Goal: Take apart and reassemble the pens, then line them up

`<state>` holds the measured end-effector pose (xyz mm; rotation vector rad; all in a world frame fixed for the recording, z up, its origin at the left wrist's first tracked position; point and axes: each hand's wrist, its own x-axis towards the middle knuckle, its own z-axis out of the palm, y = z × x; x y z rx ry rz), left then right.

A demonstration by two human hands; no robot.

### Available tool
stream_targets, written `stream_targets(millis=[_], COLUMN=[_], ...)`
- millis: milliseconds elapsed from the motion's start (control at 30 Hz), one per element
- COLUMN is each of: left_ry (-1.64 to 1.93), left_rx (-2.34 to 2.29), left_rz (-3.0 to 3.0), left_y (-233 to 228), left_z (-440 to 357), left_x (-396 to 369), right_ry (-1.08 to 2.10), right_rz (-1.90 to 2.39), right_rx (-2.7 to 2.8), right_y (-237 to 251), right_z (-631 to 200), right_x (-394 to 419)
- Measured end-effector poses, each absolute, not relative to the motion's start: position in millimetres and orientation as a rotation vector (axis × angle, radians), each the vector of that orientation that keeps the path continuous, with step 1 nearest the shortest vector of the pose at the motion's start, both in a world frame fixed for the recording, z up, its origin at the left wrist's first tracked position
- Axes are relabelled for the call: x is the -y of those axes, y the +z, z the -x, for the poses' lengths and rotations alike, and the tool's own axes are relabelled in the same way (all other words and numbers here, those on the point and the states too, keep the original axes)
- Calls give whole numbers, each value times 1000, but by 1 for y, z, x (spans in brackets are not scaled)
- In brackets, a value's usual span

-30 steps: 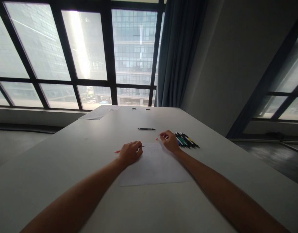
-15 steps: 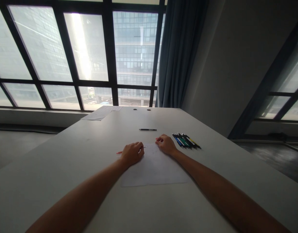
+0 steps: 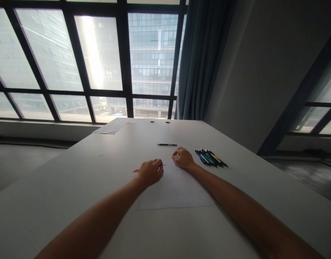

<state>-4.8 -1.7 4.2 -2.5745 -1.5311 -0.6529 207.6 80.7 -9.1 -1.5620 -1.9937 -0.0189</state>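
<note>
My left hand (image 3: 150, 172) rests on the white table (image 3: 73, 187), closed around a red pen (image 3: 136, 170) whose dark tip pokes out toward the right. It sits at the upper left corner of a white sheet of paper (image 3: 176, 189). At the sheet's far edge, my right hand (image 3: 183, 157) is curled shut on a small red cap, which barely shows at the fingertips. The two hands are a short gap apart.
A black pen (image 3: 166, 144) lies alone just beyond my right hand. To the right of that hand is a row of several coloured pens (image 3: 211, 157). Loose papers (image 3: 114, 126) lie at the table's far left corner, below the large windows.
My right hand has slid left, away from the row of pens to the sheet's far edge, and its fingers have closed further. My left hand has stayed in place with the pen.
</note>
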Motion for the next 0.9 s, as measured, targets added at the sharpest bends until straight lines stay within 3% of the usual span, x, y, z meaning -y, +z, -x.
stream_targets(millis=[333, 900], left_ry=[-639, -643], left_rx=[1555, 1580], left_rz=[2592, 2585], left_y=[8, 9], left_z=[5, 5], left_x=[4, 4], right_ry=[54, 141], right_rz=[1528, 1423], right_rx=[2170, 2160], right_y=[-11, -15], right_z=[-223, -263], right_x=[-117, -92])
